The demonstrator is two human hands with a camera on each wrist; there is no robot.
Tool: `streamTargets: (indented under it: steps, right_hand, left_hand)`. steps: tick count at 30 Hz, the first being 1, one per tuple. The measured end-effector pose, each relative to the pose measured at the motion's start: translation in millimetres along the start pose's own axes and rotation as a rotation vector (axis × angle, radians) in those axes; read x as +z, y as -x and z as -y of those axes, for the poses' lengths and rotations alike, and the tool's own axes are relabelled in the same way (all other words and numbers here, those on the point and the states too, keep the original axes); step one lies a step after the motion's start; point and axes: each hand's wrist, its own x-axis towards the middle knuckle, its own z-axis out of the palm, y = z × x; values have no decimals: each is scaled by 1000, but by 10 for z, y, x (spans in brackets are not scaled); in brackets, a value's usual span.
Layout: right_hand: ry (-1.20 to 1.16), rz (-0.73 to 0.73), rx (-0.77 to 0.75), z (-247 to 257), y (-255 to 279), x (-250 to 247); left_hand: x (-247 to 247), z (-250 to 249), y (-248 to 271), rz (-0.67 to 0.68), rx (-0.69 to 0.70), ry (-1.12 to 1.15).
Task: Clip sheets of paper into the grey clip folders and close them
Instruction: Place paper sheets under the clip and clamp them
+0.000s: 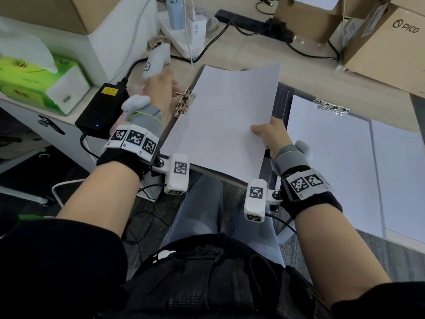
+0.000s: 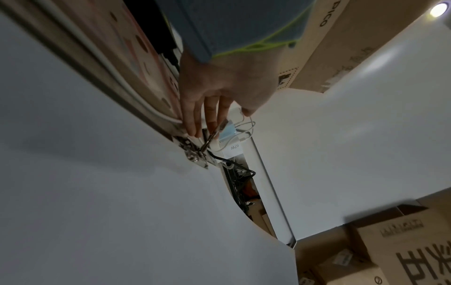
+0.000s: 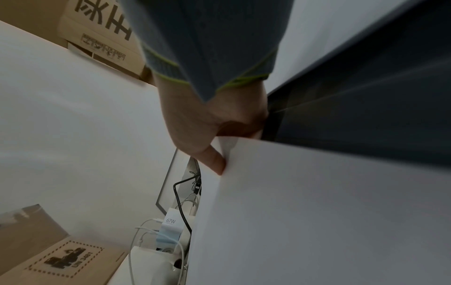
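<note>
A white sheet of paper [image 1: 225,120] [image 2: 122,212] [image 3: 317,212] hangs slightly curved over an open grey clip folder [image 1: 282,97] [image 3: 366,115]. My right hand [image 1: 259,132] [image 3: 219,156] pinches the sheet's right edge, thumb on top. The folder's metal clip [image 1: 184,103] [image 2: 192,154] lies at the sheet's left edge, its lever raised. The straight fingers of my left hand [image 1: 171,88] [image 2: 205,131] touch that lever, with the thumb apart from it. Most of the folder is hidden under the sheet.
To the right lies a second folder holding clipped paper [image 1: 333,162] under its clip [image 1: 331,108]. A black power adapter [image 1: 103,107], a green tissue box [image 1: 34,84] and a white controller [image 1: 156,63] sit on the left. Chargers with cables [image 1: 184,31] and cardboard boxes [image 1: 386,49] stand behind.
</note>
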Motion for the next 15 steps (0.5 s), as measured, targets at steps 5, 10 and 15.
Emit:
streamTargets:
  steps: [5, 10, 15]
  right_hand:
    - [11, 15, -14, -13, 24, 13]
    - [14, 2, -11, -34, 9, 18]
    - [35, -6, -16, -63, 8, 14]
  left_hand:
    - [-114, 131, 17, 22, -11, -186]
    - [-136, 0, 149, 114, -75, -208]
    - [-128, -118, 277, 265, -258, -130]
